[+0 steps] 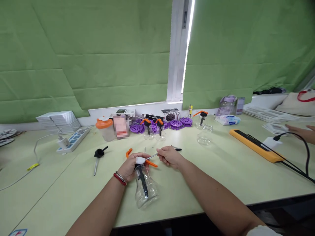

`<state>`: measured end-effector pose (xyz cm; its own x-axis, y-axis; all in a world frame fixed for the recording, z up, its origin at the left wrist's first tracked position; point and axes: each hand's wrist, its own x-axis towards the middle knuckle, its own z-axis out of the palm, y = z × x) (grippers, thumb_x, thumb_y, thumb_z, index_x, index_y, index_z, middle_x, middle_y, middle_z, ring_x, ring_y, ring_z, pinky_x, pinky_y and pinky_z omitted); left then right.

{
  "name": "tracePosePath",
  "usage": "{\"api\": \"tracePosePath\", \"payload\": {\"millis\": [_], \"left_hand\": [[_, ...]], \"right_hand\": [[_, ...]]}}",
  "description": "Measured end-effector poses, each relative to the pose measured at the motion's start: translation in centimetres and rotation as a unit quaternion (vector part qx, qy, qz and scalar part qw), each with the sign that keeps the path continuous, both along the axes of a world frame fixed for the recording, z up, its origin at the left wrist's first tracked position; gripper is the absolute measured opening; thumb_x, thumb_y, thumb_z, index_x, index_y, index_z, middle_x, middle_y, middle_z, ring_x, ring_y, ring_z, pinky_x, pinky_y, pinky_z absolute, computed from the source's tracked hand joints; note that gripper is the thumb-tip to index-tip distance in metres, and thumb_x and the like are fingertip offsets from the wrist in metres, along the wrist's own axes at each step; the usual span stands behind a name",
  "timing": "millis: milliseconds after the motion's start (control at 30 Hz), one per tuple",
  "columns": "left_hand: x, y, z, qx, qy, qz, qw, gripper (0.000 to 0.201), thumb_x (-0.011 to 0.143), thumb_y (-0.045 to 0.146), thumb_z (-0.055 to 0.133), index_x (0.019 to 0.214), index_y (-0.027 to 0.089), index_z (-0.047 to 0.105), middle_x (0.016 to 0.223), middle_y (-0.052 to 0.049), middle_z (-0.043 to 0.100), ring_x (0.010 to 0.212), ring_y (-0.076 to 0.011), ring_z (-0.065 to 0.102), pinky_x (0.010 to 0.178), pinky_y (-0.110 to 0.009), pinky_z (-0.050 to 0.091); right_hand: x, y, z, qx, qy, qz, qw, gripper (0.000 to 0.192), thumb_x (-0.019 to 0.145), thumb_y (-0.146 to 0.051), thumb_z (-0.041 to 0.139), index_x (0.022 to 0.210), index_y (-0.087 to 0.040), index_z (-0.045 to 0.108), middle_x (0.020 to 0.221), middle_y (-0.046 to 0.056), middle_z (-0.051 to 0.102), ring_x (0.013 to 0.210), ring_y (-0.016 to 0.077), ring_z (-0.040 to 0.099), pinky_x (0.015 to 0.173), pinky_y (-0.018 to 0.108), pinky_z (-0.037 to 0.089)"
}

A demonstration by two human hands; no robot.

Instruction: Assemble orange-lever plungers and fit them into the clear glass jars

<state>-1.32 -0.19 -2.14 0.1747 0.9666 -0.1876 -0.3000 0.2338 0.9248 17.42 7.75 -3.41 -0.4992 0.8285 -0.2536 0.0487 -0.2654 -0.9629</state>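
A clear plastic bottle with a black pump inside stands near the table's front edge, slightly tilted. My left hand is closed around its neck, a white covering on the thumb or finger. From the top juts an orange lever. Between the fingertips of my right hand is pinched the end of a thin metal tube, whose other end meets the bottle's top behind my left fingers. Beyond my left hand lies a loose orange lever. A black pump head with a metal tube rests to the left.
Behind stand several bottles with orange levers, one of them here, and an open clear bottle. Purple plastic parts lie by the wall. Left is a power strip; right, a yellow-orange bar with cables and another person's hand.
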Motion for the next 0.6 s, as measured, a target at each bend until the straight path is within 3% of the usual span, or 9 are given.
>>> {"api": "tracePosePath", "payload": {"millis": [233, 400, 500, 600], "left_hand": [[-0.3, -0.1, 0.0, 0.011, -0.015, -0.009, 1.0, 0.03, 0.063, 0.015, 0.064, 0.092, 0.009, 0.068, 0.064, -0.008, 0.067, 0.052, -0.0194, 0.062, 0.052, -0.031, 0.049], [-0.6, -0.3, 0.6, 0.024, -0.037, -0.013, 0.999, 0.031, 0.062, 0.019, 0.063, 0.091, 0.007, 0.069, 0.062, -0.009, 0.066, 0.051, -0.0194, 0.062, 0.053, -0.032, 0.049], [-0.6, -0.4, 0.8, 0.029, -0.038, -0.008, 0.999, 0.031, 0.061, 0.017, 0.063, 0.09, 0.007, 0.069, 0.062, -0.009, 0.066, 0.051, -0.0192, 0.061, 0.052, -0.032, 0.049], [-0.4, -0.4, 0.8, 0.019, -0.03, -0.004, 0.999, 0.03, 0.061, 0.017, 0.064, 0.088, 0.007, 0.068, 0.06, -0.008, 0.066, 0.05, -0.0192, 0.061, 0.052, -0.032, 0.049]], "right_hand": [[0.0, 0.4, -0.1, 0.132, 0.064, -0.023, 0.989, 0.02, 0.062, -0.03, 0.072, 0.068, -0.014, 0.061, 0.048, -0.006, 0.051, 0.044, 0.0068, 0.045, 0.045, 0.021, 0.04], [0.1, 0.1, 0.4, 0.113, 0.15, -0.003, 0.982, 0.028, 0.057, -0.03, 0.077, 0.075, -0.014, 0.062, 0.055, -0.004, 0.058, 0.052, 0.0089, 0.053, 0.057, 0.025, 0.047], [0.1, -0.1, 0.6, 0.072, 0.138, 0.002, 0.988, 0.033, 0.062, -0.041, 0.074, 0.075, -0.014, 0.06, 0.061, -0.001, 0.061, 0.049, 0.0086, 0.053, 0.049, 0.023, 0.045], [-0.1, -0.1, 0.4, 0.076, 0.061, -0.003, 0.995, 0.037, 0.068, -0.049, 0.067, 0.064, -0.015, 0.054, 0.051, -0.003, 0.055, 0.036, 0.0058, 0.041, 0.036, 0.02, 0.032]]}}
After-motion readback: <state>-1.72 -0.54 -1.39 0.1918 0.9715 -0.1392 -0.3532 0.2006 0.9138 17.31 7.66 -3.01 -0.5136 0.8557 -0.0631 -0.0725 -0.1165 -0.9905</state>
